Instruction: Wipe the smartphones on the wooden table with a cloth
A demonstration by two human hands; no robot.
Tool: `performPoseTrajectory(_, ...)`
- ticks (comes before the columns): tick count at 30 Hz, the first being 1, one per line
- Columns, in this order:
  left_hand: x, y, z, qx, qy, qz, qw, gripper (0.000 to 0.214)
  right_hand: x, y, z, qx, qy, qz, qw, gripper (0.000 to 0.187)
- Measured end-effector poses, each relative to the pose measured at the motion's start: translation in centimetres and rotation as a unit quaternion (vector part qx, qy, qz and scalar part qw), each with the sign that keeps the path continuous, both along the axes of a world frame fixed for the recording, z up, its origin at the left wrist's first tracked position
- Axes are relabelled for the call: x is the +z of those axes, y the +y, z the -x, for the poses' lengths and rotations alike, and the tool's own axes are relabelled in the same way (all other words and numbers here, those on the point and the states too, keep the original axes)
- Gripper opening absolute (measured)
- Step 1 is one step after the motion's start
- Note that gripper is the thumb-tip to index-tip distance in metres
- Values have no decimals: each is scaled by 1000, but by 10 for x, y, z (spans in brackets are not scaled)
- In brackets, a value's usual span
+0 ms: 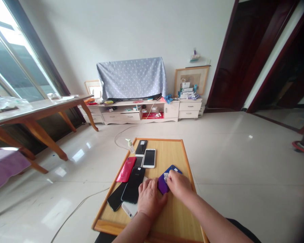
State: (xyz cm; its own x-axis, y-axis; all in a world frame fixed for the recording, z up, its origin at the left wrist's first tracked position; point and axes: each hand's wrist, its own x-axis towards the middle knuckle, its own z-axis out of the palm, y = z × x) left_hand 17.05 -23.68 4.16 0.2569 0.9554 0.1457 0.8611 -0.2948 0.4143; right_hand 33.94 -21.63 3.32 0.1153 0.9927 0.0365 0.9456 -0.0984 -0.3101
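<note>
A shiny blue-purple phone (163,185) lies back up and slanted on the small wooden table (171,152). My left hand (150,199) holds it at the lower left, index finger along its side and thumb by its bottom end. Pinched in my right hand (178,184) is a crumpled white wipe (166,176), pressed on the phone's back. Left of my hands are a black phone (133,185), another dark phone (116,196) partly under it, and a white phone (128,210) partly covered. Farther up lie a red phone (127,168) and a white-framed phone (149,158).
A small pump bottle (130,146) stands by a black phone (141,147) at the table's far left corner. Its raised wooden rim (188,158) borders the top. Beyond are a low cabinet (134,116) and a long table (40,108). A cable (83,200) crosses the floor.
</note>
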Motion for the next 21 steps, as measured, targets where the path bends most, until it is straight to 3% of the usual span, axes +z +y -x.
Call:
performPoseTrajectory(4, -6, 3, 3, -15, -6, 7, 1000, 54, -5, -11, 27, 87, 42, -17, 995, 12)
performPoseTrajectory(10, -15, 3, 5, -13, -5, -18, 1000, 60, 3, 22, -14, -62, -4, -9, 998, 21)
performPoseTrajectory(12, -16, 4, 6, -14, -7, -17, 1000, 60, 3, 26, -16, -77, -9, -13, 997, 21)
performPoseTrajectory(18, -17, 7, 7, -27, -10, -4, 1000, 65, -7, 8, 31, 81, 38, -60, 994, 22)
performPoseTrajectory(21, -19, 7, 7, -21, -8, -15, 1000, 62, -3, 19, 20, 25, 18, -41, 999, 22)
